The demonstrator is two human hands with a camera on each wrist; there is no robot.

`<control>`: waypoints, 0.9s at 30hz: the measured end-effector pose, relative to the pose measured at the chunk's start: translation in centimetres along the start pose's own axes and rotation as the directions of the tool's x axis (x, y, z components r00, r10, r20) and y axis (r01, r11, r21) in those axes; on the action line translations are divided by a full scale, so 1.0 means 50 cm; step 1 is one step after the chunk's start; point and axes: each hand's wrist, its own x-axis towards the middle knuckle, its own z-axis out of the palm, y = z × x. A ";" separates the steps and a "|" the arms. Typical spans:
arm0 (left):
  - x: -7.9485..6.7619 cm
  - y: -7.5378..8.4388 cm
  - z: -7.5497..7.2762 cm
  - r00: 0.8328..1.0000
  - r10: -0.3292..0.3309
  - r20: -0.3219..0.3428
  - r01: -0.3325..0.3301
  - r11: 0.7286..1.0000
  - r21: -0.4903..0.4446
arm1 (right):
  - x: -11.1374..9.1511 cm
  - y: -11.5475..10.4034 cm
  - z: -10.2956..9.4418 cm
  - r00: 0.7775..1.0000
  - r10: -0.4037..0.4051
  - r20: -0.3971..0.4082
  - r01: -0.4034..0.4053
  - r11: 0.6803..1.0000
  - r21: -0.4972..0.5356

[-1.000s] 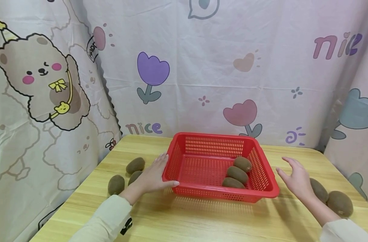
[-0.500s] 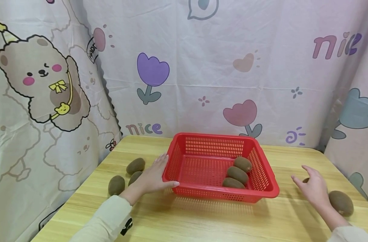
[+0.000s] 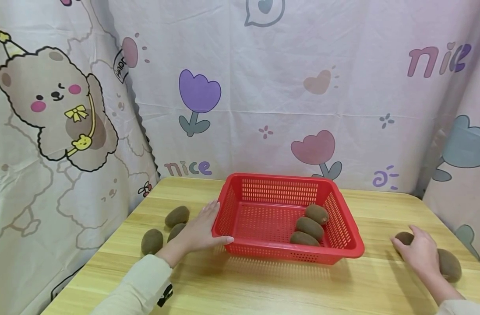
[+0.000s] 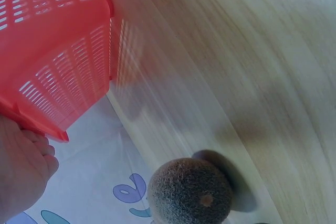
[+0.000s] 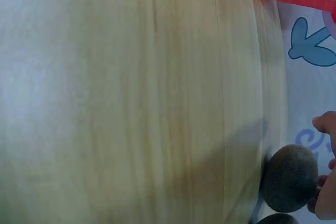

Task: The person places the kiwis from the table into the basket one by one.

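Observation:
My left hand [image 3: 198, 229] rests against the left end of a red slotted plastic basket [image 3: 259, 210], its thumb along the front rim. In the left wrist view its fingers [image 4: 39, 153] lie along the basket rim. Inside the basket's right side, three kiwis [image 3: 309, 228] lie in a row. On the right, my right hand [image 3: 421, 253] reaches over a kiwi [image 3: 404, 237], thumb to its left and fingers behind it. The right wrist view shows a gap between that thumb [image 5: 325, 123] and the kiwi [image 5: 290, 178]. Another kiwi [image 3: 449, 264] lies beside the hand.
Several more kiwis lie on the light wooden table [image 3: 263, 288] left of the basket, including one at the front [image 3: 151, 241] and one farther back [image 3: 177, 216]. One is partly hidden by my left hand. A patterned curtain [image 3: 255, 131] hangs behind the table.
My right hand has moved right and lowered from beside the basket to the far kiwi on the right. My left hand, the basket and its kiwis have stayed in place.

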 end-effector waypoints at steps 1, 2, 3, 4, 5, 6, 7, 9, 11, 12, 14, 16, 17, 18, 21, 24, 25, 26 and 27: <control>0.000 0.000 0.000 1.000 -0.001 0.002 0.001 1.000 0.000 | 0.000 0.002 0.000 1.000 0.012 0.010 -0.012 1.000 -0.003; 0.000 0.000 0.000 1.000 -0.002 0.002 0.002 1.000 -0.001 | 0.000 0.003 -0.001 1.000 0.021 0.022 -0.021 1.000 -0.006; 0.000 0.000 0.000 1.000 0.001 0.001 -0.001 1.000 -0.002 | 0.001 0.006 -0.001 0.999 0.030 0.033 -0.030 1.000 -0.007; -0.001 0.000 0.001 1.000 0.001 0.002 -0.001 1.000 -0.003 | 0.002 0.008 0.000 0.998 0.037 0.041 -0.037 0.999 -0.009; -0.001 0.000 0.001 1.000 0.001 0.001 -0.001 1.000 -0.005 | 0.002 0.011 0.000 0.998 0.042 0.047 -0.042 0.999 -0.011; -0.001 -0.001 0.001 1.000 0.001 0.000 -0.001 1.000 -0.005 | 0.003 0.013 0.000 0.997 0.047 0.055 -0.046 0.999 -0.013; -0.001 -0.001 0.001 1.000 0.003 -0.001 -0.003 1.000 -0.004 | 0.004 0.016 0.001 0.997 0.052 0.060 -0.051 0.999 -0.017; 0.000 -0.002 0.001 1.000 0.004 -0.003 -0.004 1.000 -0.001 | 0.005 0.022 0.002 0.996 0.057 0.072 -0.055 0.998 -0.027; 0.000 -0.002 0.001 1.000 0.006 -0.005 -0.006 1.000 0.004 | 0.006 0.027 0.002 0.995 0.058 0.083 -0.055 0.998 -0.035; 0.000 -0.002 0.002 1.000 0.008 -0.006 -0.008 1.000 0.007 | 0.007 0.029 0.002 0.995 0.057 0.087 -0.054 0.998 -0.039; 0.000 -0.002 0.002 1.000 0.011 -0.007 -0.011 1.000 0.006 | 0.007 0.031 0.002 0.994 0.052 0.092 -0.047 0.998 -0.046; -0.001 -0.001 0.001 1.000 0.011 -0.008 -0.011 1.000 0.005 | 0.008 0.031 0.002 0.995 0.039 0.092 -0.034 0.998 -0.052; -0.001 -0.001 0.000 1.000 0.011 -0.009 -0.011 1.000 0.004 | 0.008 0.033 0.001 0.995 0.032 0.094 -0.027 0.998 -0.054; -0.002 0.000 0.000 1.000 0.011 -0.010 -0.011 1.000 0.003 | 0.009 0.031 0.001 0.995 0.025 0.092 -0.020 0.998 -0.057; -0.003 0.001 -0.002 1.000 0.011 -0.009 -0.011 1.000 0.004 | 0.009 0.032 -0.001 0.996 0.000 0.090 0.006 0.998 -0.063; -0.003 0.001 -0.002 1.000 0.011 -0.004 -0.011 1.000 0.007 | 0.009 0.031 -0.003 0.996 -0.015 0.092 0.021 0.998 -0.063; -0.003 0.001 -0.002 1.000 0.011 -0.003 -0.011 1.000 0.007 | 0.009 0.031 -0.003 0.996 -0.020 0.091 0.026 0.998 -0.062; -0.003 0.002 -0.002 1.000 0.010 -0.001 -0.010 1.000 0.007 | 0.009 0.030 -0.003 0.995 -0.022 0.093 0.028 0.998 -0.062; -0.004 0.002 -0.002 1.000 0.010 -0.002 -0.010 1.000 0.005 | 0.009 0.028 -0.004 0.995 -0.024 0.096 0.030 0.998 -0.060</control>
